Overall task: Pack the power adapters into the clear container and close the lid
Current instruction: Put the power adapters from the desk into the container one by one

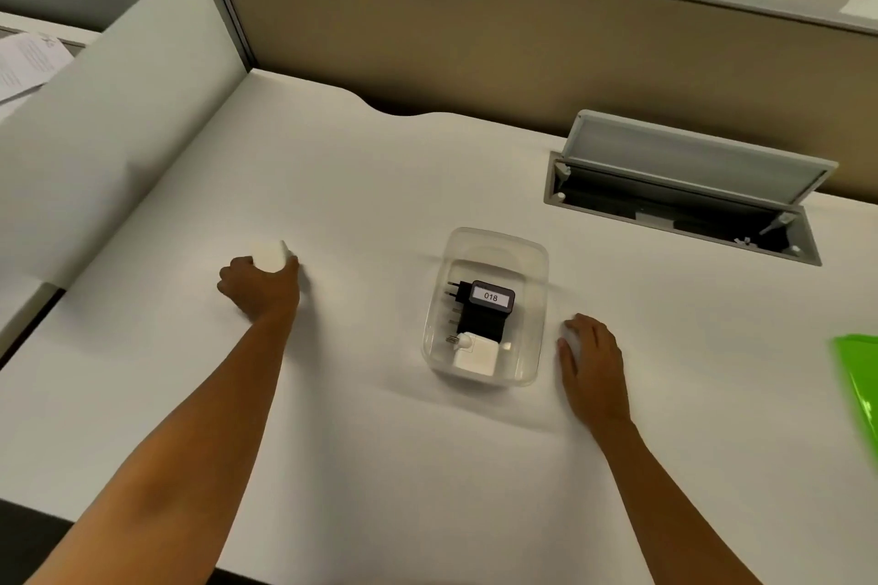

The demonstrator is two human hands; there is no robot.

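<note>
The clear container (494,247) stands open near the middle of the white desk. Inside it lie a black power adapter (484,306) with a label reading 018 and, nearer to me, a white adapter (475,354). My left hand (259,287) is out to the left of the container, its fingers closed around another white adapter (270,254) on the desk. Just right of the container, my right hand (591,361) rests flat on the desk, fingers spread, holding nothing. A green lid (862,390) shows at the right edge.
An open cable hatch (684,200) with a raised grey flap is sunk into the desk at the back right. A beige partition (522,48) runs along the back, a white divider (123,119) along the left. Papers (28,62) lie beyond the divider.
</note>
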